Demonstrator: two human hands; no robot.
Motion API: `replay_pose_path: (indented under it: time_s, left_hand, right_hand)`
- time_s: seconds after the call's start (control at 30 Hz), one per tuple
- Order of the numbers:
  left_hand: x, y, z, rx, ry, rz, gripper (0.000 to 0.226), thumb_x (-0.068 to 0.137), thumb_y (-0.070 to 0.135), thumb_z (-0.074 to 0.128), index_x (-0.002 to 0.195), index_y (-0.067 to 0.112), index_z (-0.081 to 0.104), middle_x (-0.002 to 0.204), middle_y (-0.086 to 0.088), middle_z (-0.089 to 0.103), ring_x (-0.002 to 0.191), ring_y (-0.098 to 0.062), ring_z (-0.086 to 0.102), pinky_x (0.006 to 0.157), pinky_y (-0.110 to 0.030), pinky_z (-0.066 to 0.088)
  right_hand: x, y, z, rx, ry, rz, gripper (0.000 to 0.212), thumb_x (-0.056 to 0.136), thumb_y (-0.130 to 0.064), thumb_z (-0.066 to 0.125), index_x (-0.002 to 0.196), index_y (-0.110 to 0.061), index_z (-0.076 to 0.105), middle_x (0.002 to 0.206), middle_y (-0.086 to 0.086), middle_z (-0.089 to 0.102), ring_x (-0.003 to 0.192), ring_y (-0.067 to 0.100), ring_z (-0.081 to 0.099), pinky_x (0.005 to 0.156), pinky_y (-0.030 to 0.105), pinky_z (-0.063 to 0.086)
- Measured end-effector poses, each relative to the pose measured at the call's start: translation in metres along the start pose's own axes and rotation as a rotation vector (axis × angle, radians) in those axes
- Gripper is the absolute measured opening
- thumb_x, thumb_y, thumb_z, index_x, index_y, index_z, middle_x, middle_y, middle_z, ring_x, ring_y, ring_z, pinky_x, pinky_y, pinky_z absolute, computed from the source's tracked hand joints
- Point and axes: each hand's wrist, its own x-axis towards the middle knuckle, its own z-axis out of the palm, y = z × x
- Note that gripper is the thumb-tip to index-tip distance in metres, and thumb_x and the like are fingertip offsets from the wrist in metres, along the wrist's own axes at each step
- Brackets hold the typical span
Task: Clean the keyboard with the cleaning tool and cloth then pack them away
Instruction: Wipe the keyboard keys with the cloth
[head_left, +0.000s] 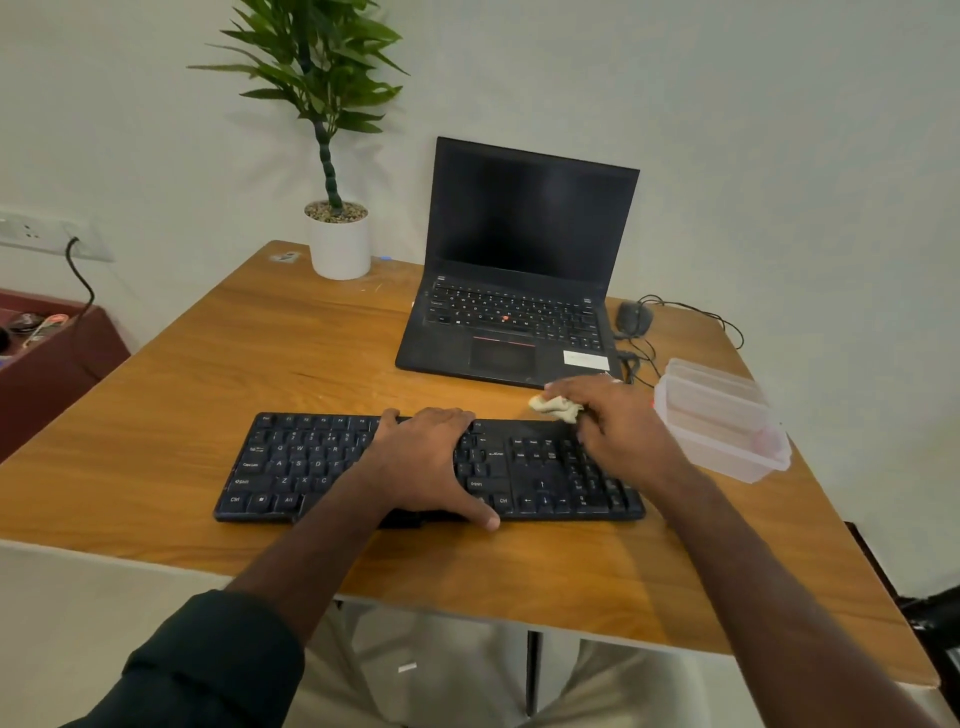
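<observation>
The right hand (613, 421) is bunched around a small pale cloth (557, 408), which sticks out past the fingers at the far right corner of the black keyboard (322, 465), just short of the open laptop (519, 270). Left of that grip, the left hand (431, 462) lies flat across the middle of the keyboard with its fingers straight, pressing down and grasping nothing. Right of the cloth hand, a clear plastic box (722, 421) sits on the wooden table (208, 364), close by but apart.
</observation>
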Motion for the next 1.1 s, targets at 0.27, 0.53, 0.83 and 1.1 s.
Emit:
replay_pose_path:
  time_s: [0.27, 0.53, 0.83, 1.1]
  left_hand:
    - [0.001, -0.001, 0.001, 0.008, 0.013, -0.001, 0.139, 0.045, 0.099, 0.06, 0.157, 0.027, 0.02, 0.161, 0.008, 0.03, 0.147, -0.013, 0.027, 0.119, -0.059, 0.013]
    - [0.001, 0.0, 0.001, 0.006, -0.012, -0.009, 0.139, 0.046, 0.098, 0.061, 0.158, 0.027, 0.017, 0.163, 0.007, 0.028, 0.148, -0.014, 0.025, 0.121, -0.06, 0.009]
    - [0.0, 0.002, -0.002, -0.005, -0.017, -0.015, 0.139, 0.047, 0.097, 0.062, 0.158, 0.027, 0.017, 0.163, 0.008, 0.026, 0.149, -0.014, 0.024, 0.121, -0.059, 0.009]
    - [0.0, 0.001, -0.001, -0.012, -0.015, -0.02, 0.139, 0.046, 0.098, 0.061, 0.158, 0.028, 0.018, 0.163, 0.009, 0.026, 0.149, -0.013, 0.024, 0.12, -0.06, 0.009]
  right_hand:
    - [-0.002, -0.017, 0.02, 0.011, -0.371, -0.233, 0.043, 0.089, 0.002, 0.052, 0.112, -0.026, 0.073, 0.121, -0.006, 0.067, 0.121, 0.008, 0.05, 0.104, 0.031, 0.043]
    - [0.003, 0.031, -0.006, 0.081, -0.121, -0.012, 0.048, 0.09, 0.012, 0.051, 0.114, -0.024, 0.073, 0.13, -0.002, 0.068, 0.125, 0.015, 0.057, 0.111, 0.041, 0.045]
    - [0.003, 0.025, -0.002, -0.291, -0.348, -0.197, 0.04, 0.089, 0.004, 0.054, 0.113, -0.024, 0.07, 0.121, -0.005, 0.065, 0.117, 0.014, 0.055, 0.1, 0.037, 0.048]
    - [-0.01, 0.005, -0.01, -0.331, -0.417, -0.281, 0.038, 0.088, 0.005, 0.056, 0.113, -0.019, 0.071, 0.119, -0.001, 0.067, 0.118, 0.017, 0.056, 0.102, 0.038, 0.048]
